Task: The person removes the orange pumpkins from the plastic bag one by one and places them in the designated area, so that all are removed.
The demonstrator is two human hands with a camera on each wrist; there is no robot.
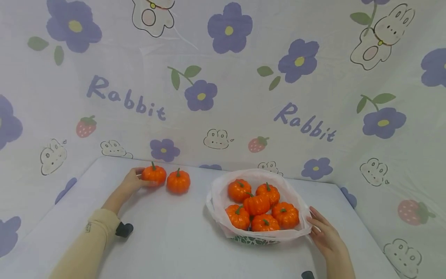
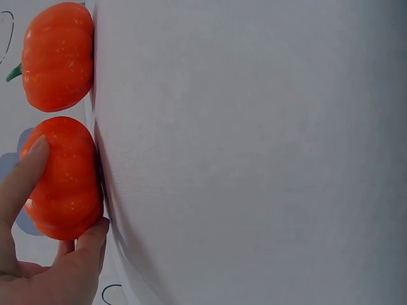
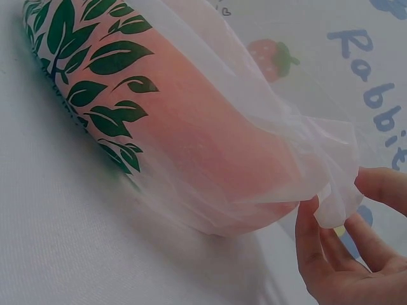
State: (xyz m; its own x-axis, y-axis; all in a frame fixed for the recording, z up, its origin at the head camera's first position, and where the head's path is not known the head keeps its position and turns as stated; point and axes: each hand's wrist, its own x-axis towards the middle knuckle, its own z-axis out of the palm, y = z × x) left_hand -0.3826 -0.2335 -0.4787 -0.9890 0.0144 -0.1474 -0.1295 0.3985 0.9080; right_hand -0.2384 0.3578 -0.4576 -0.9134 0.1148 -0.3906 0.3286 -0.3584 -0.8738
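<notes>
At the back left of the table, my left hand [image 1: 129,183] grips a small orange pumpkin [image 1: 155,175] with a green stem. The left wrist view shows the thumb over the pumpkin's side and the fingers curled under its edge. Just right of it stands a second pumpkin [image 1: 178,182], a small gap away. My right hand [image 1: 327,236] holds the right rim of a white plastic bag [image 1: 217,209] printed with green leaves. In the right wrist view, thin bag film [image 3: 340,190] lies between thumb and fingers. Several pumpkins [image 1: 257,204] sit inside the wide-mouthed bag.
The white table [image 1: 163,240] ends at a hanging cloth [image 1: 240,108] printed with flowers, rabbits and strawberries. Dark wrist-camera parts [image 1: 124,229] show beside the left sleeve [image 1: 92,232].
</notes>
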